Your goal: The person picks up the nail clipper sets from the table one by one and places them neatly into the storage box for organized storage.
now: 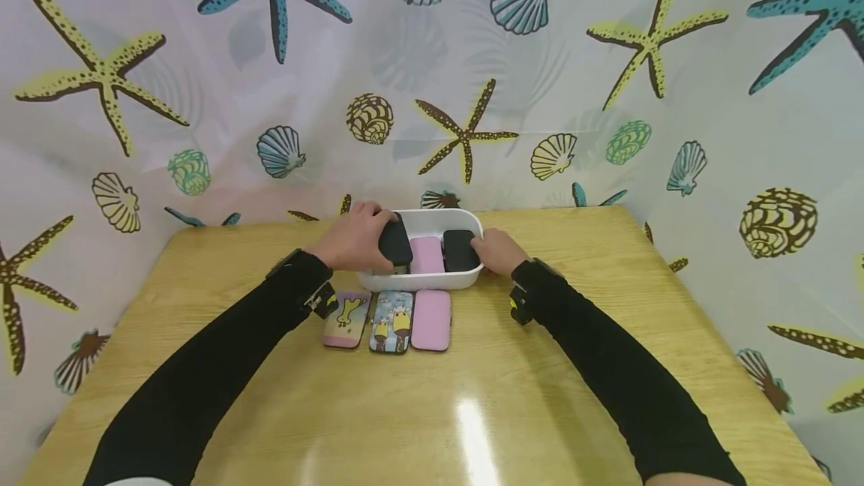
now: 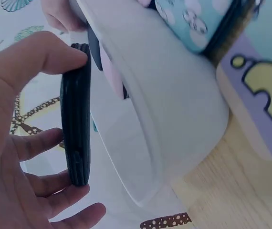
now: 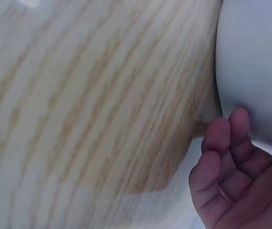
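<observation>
Gripping a black case (image 1: 396, 240) by its two ends with the left hand (image 1: 356, 238), thumb at the near end, fingers at the far one; held at the left end of a white tray (image 1: 421, 283), long axis running near to far, near end pointing back toward the person and slightly rightward; in the left wrist view, edge-on as a narrow dark bar, nearly upright in that picture; impossible to tell whether touching the tray.

Grasping the tray's right end with the right hand (image 1: 501, 252), fingers bent against the outer wall in the right wrist view; tray set lengthwise from side to side.

Inside the tray, at the middle, a pink case (image 1: 427, 255), long axis near to far; just right of it, a second black case (image 1: 460, 251).

On the wooden table (image 1: 324, 403), in a row before the tray, all with long axes near to far: at left, a yellow-and-purple case (image 1: 346, 319), far end leaning right; then a giraffe case (image 1: 391, 322), leaning less; then a plain pink case (image 1: 431, 320), nearly straight.

Behind, a cloth (image 1: 324, 81) printed with starfish and shells.
</observation>
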`<state>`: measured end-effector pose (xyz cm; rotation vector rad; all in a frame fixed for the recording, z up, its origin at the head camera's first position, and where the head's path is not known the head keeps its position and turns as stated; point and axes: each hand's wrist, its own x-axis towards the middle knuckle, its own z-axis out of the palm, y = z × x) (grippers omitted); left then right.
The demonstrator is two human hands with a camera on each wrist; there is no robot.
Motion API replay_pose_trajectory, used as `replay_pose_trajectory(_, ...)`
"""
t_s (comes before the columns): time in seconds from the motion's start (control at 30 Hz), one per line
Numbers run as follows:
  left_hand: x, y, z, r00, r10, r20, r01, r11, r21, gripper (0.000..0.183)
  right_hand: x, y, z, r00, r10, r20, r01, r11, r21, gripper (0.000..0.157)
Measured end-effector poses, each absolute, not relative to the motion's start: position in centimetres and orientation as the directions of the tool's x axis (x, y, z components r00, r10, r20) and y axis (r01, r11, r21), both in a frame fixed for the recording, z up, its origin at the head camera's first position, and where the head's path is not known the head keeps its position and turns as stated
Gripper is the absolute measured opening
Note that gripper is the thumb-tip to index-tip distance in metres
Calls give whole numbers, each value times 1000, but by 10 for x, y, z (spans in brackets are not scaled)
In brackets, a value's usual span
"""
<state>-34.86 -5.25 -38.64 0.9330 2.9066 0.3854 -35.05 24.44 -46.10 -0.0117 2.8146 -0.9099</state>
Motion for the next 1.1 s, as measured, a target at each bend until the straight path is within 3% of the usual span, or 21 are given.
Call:
replay_pose_trajectory(0.33,-366,-46,-401,-794,574,-199,544,818,189,72,-347,243,-473,-983,-74,-168,40,807,-589,37)
replay_pose_trajectory(0.6,-377,-38,-404,-726,597,-342,529,802,277,69,-350,243,-473,-984,-83,-158,29,800,-599,38)
replay_pose_trajectory(0.9,-381,-40,-402,-678,639,-364,556,769,315,65,-353,246,-469,-985,-69,-161,44,792,-609,37)
replay_pose_trajectory(1.1,-385,-37,-409,-699,634,-330,553,772,312,61,-353,245,-465,-985,-62,-163,51,792,-608,37)
